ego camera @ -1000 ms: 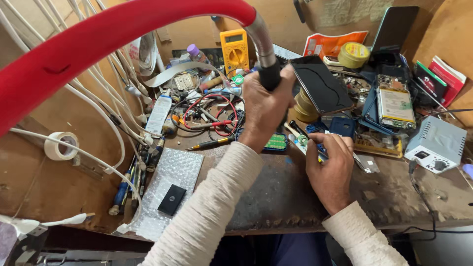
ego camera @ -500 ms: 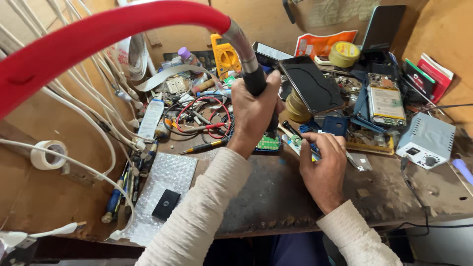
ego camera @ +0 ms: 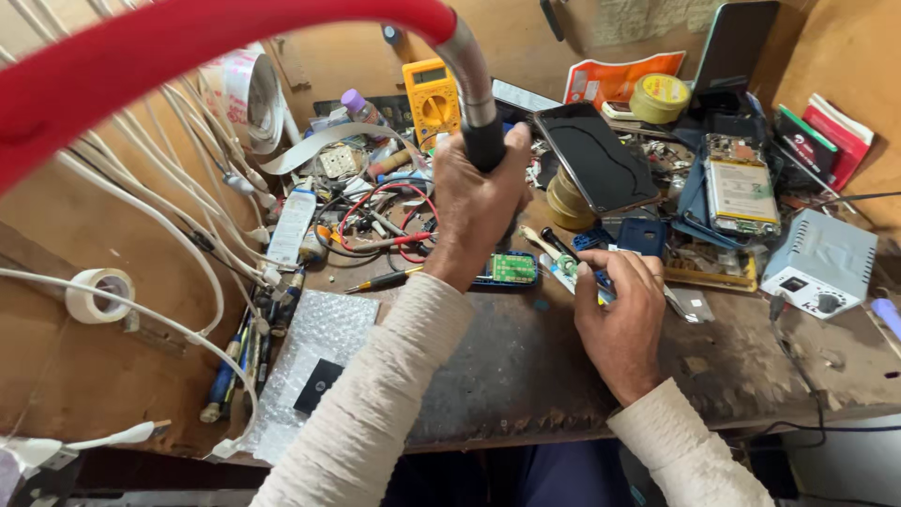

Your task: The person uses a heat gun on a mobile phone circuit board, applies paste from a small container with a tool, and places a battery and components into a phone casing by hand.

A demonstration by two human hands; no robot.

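While left hand [ego camera: 479, 202] grips the hose nozzle [ego camera: 483, 141], right hand [ego camera: 619, 314] pinches a small tool [ego camera: 561, 252]

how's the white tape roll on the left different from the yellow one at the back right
The white tape roll is thin, stands on its edge against the wooden side wall, and shows an open core. The yellow tape roll is thicker, lies flat on clutter at the back of the bench, and shows its top face. The white tape roll sits far from both hands; the yellow tape roll lies beyond the right hand. Both are round rolls of tape.
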